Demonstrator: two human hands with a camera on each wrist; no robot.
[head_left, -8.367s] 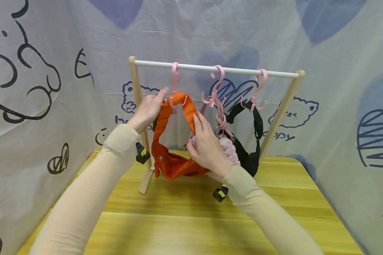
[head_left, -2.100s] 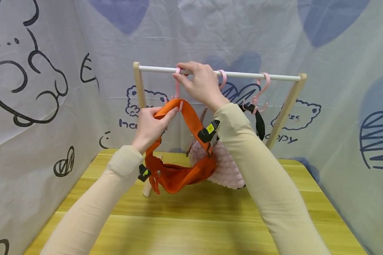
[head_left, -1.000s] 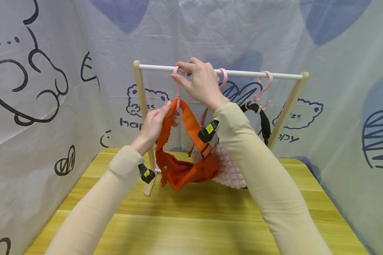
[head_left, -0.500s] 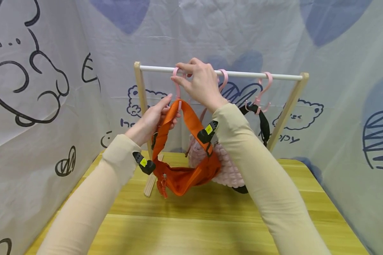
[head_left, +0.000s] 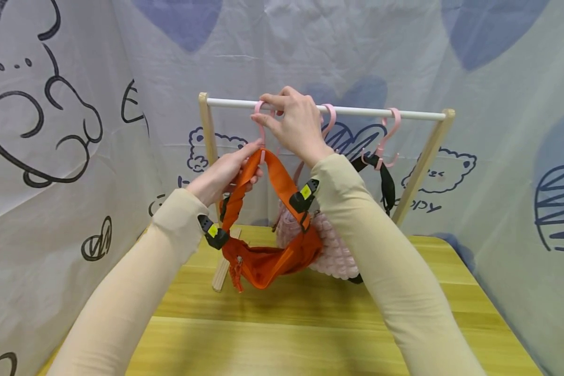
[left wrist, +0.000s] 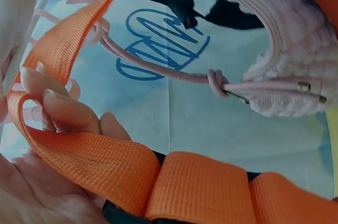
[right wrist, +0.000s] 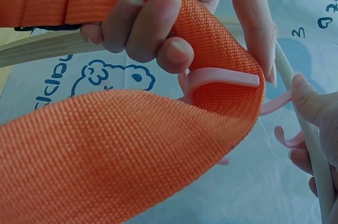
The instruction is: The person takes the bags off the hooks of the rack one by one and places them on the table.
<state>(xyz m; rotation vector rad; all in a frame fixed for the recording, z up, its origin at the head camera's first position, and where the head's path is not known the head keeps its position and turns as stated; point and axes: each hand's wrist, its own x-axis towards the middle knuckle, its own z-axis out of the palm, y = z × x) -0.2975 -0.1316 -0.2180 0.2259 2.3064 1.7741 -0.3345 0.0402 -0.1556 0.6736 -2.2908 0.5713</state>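
An orange waist bag point(head_left: 268, 266) hangs by its webbing strap point(head_left: 282, 177) from the leftmost pink S-hook point(head_left: 262, 130) on the rack. My left hand point(head_left: 218, 177) grips the left side of that strap just below the hook, thumb near the hook's stem and fingers wrapped behind. In the right wrist view, a prong point(right wrist: 227, 77) of the hook passes inside the strap's loop. Up at the white rod point(head_left: 232, 103), my right hand point(head_left: 297, 122) pinches the hook's curved top between thumb and fingers.
Behind the orange bag hangs a pink quilted bag point(head_left: 333, 245), its middle hook point(head_left: 330, 117) partly covered by my right hand. A black strap point(head_left: 387, 185) hangs from the right hook point(head_left: 396, 125). Wooden posts point(head_left: 423, 162) support the rod over a wooden table point(head_left: 286, 334). Printed cloth surrounds it.
My right hand has gone from the orange strap up to the hook's top. My left hand has shifted from pinching the strap at the prong to wrapping fingers behind it; the bag swung slightly.
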